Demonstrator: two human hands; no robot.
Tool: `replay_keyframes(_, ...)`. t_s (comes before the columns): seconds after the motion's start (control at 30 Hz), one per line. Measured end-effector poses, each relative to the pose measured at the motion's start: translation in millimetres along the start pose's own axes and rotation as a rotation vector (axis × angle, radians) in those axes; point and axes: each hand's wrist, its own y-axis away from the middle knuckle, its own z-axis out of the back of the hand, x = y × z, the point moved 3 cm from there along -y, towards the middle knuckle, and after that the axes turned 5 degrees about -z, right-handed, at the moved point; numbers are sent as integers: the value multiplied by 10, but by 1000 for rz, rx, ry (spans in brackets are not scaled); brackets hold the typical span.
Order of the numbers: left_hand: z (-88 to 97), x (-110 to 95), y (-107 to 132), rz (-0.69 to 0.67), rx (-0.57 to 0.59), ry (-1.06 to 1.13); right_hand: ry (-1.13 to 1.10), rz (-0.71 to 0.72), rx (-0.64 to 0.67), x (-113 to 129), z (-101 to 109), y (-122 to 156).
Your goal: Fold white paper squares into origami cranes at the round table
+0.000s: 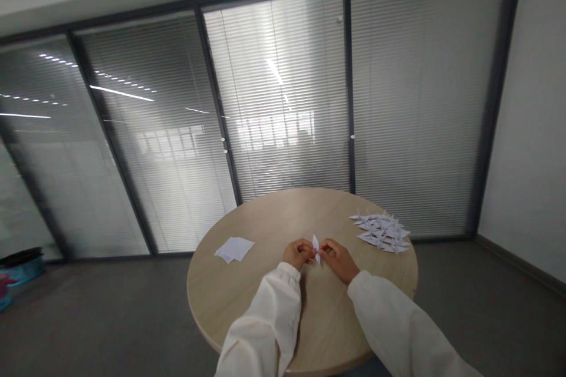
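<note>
Over the middle of a round wooden table (247, 300), both my hands pinch a small folded white paper piece (315, 245). My left hand (298, 254) grips its left side with fingers closed. My right hand (336, 258) grips its right side, also closed. The paper stands upright between the fingertips, a narrow pointed shape. Both arms are in cream-white sleeves.
A small stack of white paper sheets (234, 248) lies on the table's left part. A pile of several folded paper figures (382, 231) lies at the right rear. Glass walls with blinds stand behind the table. A coloured bin (17, 274) sits on the floor far left.
</note>
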Motion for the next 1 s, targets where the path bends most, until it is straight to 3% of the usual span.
replay_keyframes(0.37,-56,33,31,71,39,-83,276,145,-114,-35,-49,-3)
replay_keyframes(0.57,-85,49,55,103,56,-110,417,163,-83,-18,-71,36)
replay_keyframes(1.0,-89,59,56,113,71,40,607,181,-36,11,-80,64)
